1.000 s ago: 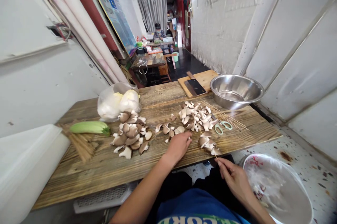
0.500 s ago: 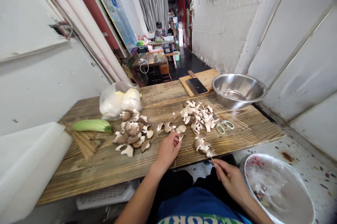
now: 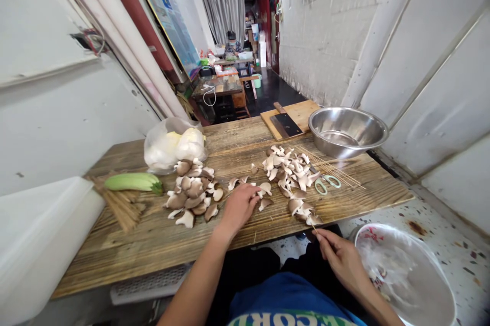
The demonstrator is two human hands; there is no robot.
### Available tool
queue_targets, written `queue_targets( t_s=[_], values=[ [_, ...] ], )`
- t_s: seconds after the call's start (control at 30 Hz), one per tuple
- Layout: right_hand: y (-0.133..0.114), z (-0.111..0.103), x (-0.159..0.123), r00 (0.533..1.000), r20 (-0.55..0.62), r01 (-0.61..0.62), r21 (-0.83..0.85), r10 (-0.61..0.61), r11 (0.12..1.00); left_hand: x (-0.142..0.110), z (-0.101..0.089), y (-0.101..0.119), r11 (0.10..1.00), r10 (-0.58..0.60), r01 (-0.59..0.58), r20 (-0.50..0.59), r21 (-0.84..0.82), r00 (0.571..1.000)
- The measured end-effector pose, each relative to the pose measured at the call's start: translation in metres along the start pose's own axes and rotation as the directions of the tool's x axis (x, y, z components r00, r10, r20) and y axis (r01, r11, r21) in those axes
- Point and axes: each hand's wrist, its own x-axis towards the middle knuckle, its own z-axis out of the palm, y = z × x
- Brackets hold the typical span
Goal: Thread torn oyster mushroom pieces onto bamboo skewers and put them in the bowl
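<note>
Right grip (image 3: 339, 253) pinches skewer (image 3: 314, 229); can't tell left grip (image 3: 239, 207); scissors (image 3: 320, 186) flank mushrooms (image 3: 285, 168); bowl (image 3: 339, 150) beyond.

Right hand (image 3: 340, 253), lower right of frame, held a mushroom skewer (image 3: 303, 209); left hand (image 3: 240, 207), lower centre, was at loose mushrooms (image 3: 265, 190).

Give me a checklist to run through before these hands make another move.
1. Right hand holding the thin wooden skewer by its near end: ok.
2. Brown-and-white mushroom pieces threaded on the skewer: ok.
3. Skewer's far tip free of the loose mushroom pile: cannot tell, lost against it.
4. Left hand with a grip on a piece: cannot tell, fingertips partly hidden.
5. Pale-green-handled scissors apart from both hands: ok.
6. Dark-bladed, wooden-handled cleaver away from both hands: ok.
</note>
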Motion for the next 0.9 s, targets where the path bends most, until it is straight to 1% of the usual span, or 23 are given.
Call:
queue_targets(
  t_s=[0.03,0.07,0.1,0.17,0.23,0.3,0.37,0.4,0.47,0.53,0.63,0.7,0.8,0.9],
  values=[
    [-0.002,0.000,0.000,1.000,0.001,0.001,0.003,-0.001,1.000,0.007,-0.002,0.001,0.999,0.039,-0.040,0.012,0.028,0.999],
    [-0.003,0.000,0.000,1.000,0.001,0.001,0.006,-0.001,1.000,0.014,-0.003,0.003,0.997,0.050,-0.051,0.023,0.051,0.998],
    [-0.005,0.000,0.000,1.000,0.000,0.001,0.008,-0.001,1.000,0.019,-0.004,0.006,0.997,0.040,-0.042,0.031,0.072,0.999],
    [-0.007,-0.001,0.000,1.000,-0.003,0.000,0.006,0.000,1.000,0.023,-0.005,0.013,0.994,-0.021,0.016,0.045,0.111,0.999],
    [-0.006,-0.001,-0.002,1.000,0.001,0.001,0.000,-0.001,1.000,0.020,-0.006,0.022,0.984,-0.078,0.062,0.092,0.165,0.993],
    [-0.005,-0.001,-0.003,1.000,0.009,0.002,-0.004,-0.002,1.000,0.012,-0.006,0.028,0.960,-0.144,0.100,0.154,0.262,0.978],
    [-0.003,0.000,-0.004,1.000,0.015,0.006,-0.006,-0.006,1.000,0.003,-0.004,0.029,0.920,-0.223,0.147,0.176,0.364,0.959],
    [-0.002,0.001,-0.004,1.000,0.016,0.009,-0.004,-0.009,1.000,-0.001,-0.004,0.028,0.907,-0.254,0.169,0.180,0.385,0.950],
    [-0.002,0.002,-0.003,1.000,0.021,0.019,0.002,-0.019,1.000,-0.006,-0.001,0.024,0.915,-0.278,0.197,0.198,0.352,0.940],
    [-0.003,0.004,-0.002,0.999,0.030,0.030,0.009,-0.030,1.000,-0.009,0.002,0.020,0.939,-0.277,0.220,0.200,0.264,0.940],
    [-0.004,0.005,-0.001,0.999,0.038,0.039,0.020,-0.040,0.999,-0.010,0.009,0.018,0.945,-0.312,0.287,0.165,0.156,0.936],
    [-0.004,0.005,-0.002,0.999,0.035,0.036,0.024,-0.036,0.999,-0.011,0.014,0.018,0.946,-0.322,0.310,0.152,0.099,0.935],
    [-0.002,0.005,-0.004,0.999,0.033,0.028,0.022,-0.029,0.999,-0.011,0.021,0.020,0.948,-0.319,0.317,0.126,0.039,0.939],
    [0.000,0.005,-0.005,0.999,0.030,0.029,0.023,-0.030,0.999,-0.009,0.024,0.023,0.929,-0.368,0.369,0.119,0.012,0.922]
  ],
)
